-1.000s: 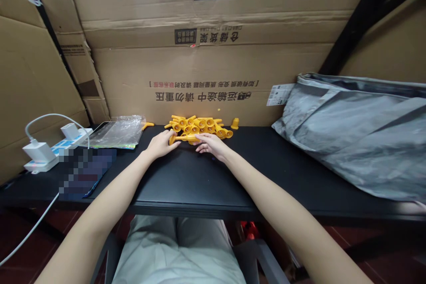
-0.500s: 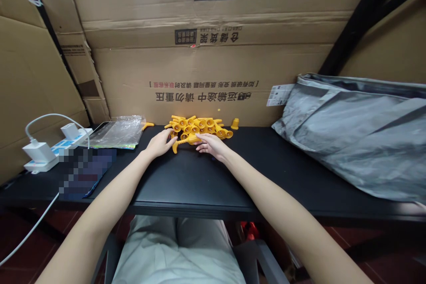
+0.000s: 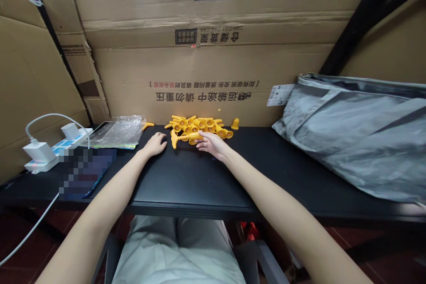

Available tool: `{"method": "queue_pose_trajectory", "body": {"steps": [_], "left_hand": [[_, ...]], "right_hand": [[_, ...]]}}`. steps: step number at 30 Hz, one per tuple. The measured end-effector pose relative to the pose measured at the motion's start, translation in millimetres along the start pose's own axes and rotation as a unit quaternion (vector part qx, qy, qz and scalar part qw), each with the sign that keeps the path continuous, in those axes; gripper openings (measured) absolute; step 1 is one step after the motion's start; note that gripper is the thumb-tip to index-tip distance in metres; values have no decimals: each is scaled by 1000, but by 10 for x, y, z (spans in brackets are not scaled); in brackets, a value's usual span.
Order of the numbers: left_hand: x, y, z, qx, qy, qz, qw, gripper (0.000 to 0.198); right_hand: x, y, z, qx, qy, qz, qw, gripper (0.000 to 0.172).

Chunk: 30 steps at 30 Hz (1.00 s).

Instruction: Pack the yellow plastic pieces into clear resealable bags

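A heap of small orange plastic funnel-shaped parts lies at the back of the black table. My right hand reaches into the front of the heap and pinches one long orange part that sticks out to the left. My left hand rests palm down on the table just left of that part, with its fingers loosely curled and nothing in them. One orange part stands apart to the right of the heap, and another lies to the left.
A clear plastic bag lies left of the heap. A white power strip with chargers and a blurred flat object sit at the left. A large grey bag fills the right side. Cardboard boxes stand behind.
My left hand has let go of the long orange part and drawn back to the left. My right hand keeps its hold and has shifted the part slightly toward the heap.
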State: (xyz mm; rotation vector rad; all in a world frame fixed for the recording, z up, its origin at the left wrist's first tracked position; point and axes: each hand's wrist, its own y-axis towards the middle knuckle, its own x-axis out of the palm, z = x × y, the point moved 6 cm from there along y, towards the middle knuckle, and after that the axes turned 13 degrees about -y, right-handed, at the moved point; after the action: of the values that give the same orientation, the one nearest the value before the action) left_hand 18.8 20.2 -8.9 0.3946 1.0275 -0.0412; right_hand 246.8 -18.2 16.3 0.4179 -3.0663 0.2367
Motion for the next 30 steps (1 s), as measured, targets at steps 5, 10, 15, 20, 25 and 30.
{"method": "queue_pose_trajectory", "body": {"steps": [5,10,15,20,25,30], "left_hand": [[36,-25,46,14,13,-39,999,36],[10,-58,84,12,11,-51,999,39],[1,-75,118,7,19,-58,998,40],[5,-76,126,11,21,-55,998,39],[17,-70,116,13,28,-58,998,40],[12,-74,123,15,26,-57,998,39]], "right_hand": [[-19,-30,-61,-2,53,27,998,15],[-228,-11,-179,-82,76,109,988,15],[-542,10,-352,-203,56,220,953,29],[-676,50,-531,-288,-50,315,903,43],[-445,143,-704,-358,-330,319,813,35],[-105,272,-724,-307,-564,294,708,36]]}}
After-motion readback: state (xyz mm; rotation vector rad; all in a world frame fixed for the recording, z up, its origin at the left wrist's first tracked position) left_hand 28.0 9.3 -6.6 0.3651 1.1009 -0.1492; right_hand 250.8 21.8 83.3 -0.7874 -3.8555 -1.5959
